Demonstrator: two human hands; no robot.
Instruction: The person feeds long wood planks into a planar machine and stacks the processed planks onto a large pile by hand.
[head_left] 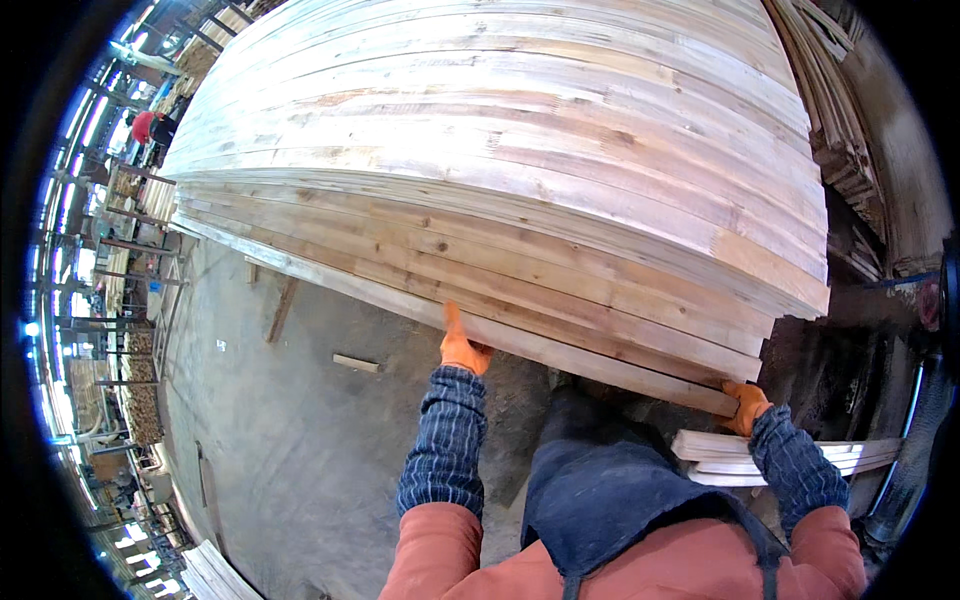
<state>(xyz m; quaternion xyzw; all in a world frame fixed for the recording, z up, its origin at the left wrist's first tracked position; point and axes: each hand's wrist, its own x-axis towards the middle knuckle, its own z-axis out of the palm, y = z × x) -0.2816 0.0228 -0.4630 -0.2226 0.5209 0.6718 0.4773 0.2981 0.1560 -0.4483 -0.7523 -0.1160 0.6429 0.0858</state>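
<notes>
Timber shed, concrete floor (300, 440) | left hand (462, 348), right hand (746, 405) closed, gripping bottom plank (600, 355) | keeping it level is advisable

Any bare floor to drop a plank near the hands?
Grey concrete floor left of the left hand is mostly open, with a small wood offcut. Right is crowded: the right hand sits between the big pale plank stack and loose white boards.
</notes>
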